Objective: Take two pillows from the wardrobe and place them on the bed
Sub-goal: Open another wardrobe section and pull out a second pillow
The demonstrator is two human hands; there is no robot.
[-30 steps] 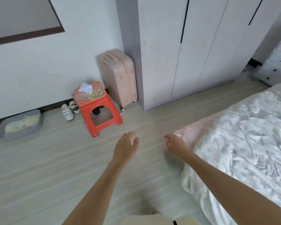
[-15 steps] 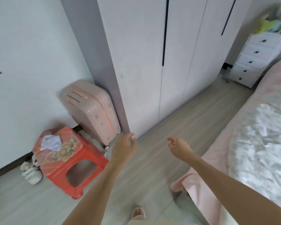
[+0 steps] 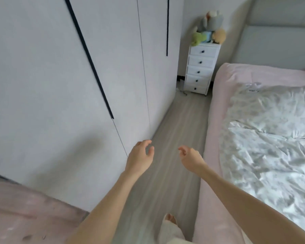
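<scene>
Since the earlier frames the view had swung to the right: the orange stool and the little shoes had left the picture, the pale pink ribbed hard-shell suitcase had slid down into the lower left corner, blurred and close, and the far end of the room had come into sight.

The tall pale grey wardrobe with its thin black vertical handle strips filled the left side, all of its doors closed flat, so the two pillows could not be seen. In front of its lower edge the bare left hand hovered over the grey wood-grain floor, fingers loosely curled and spread apart, holding nothing. Just beside it, apart from it, the bare right hand hung in the same way, fingers slightly bent and empty. A bare foot showed at the bottom edge between the two forearms.

Farther back, past the end of the wardrobe, stood a narrow white chest of five drawers with dark knobs, with a heap of soft plush toys in grey, green and tan on top. On the right lay the bed with a pink sheet, a crumpled white floral quilt spread over it, and a grey padded headboard behind.
</scene>
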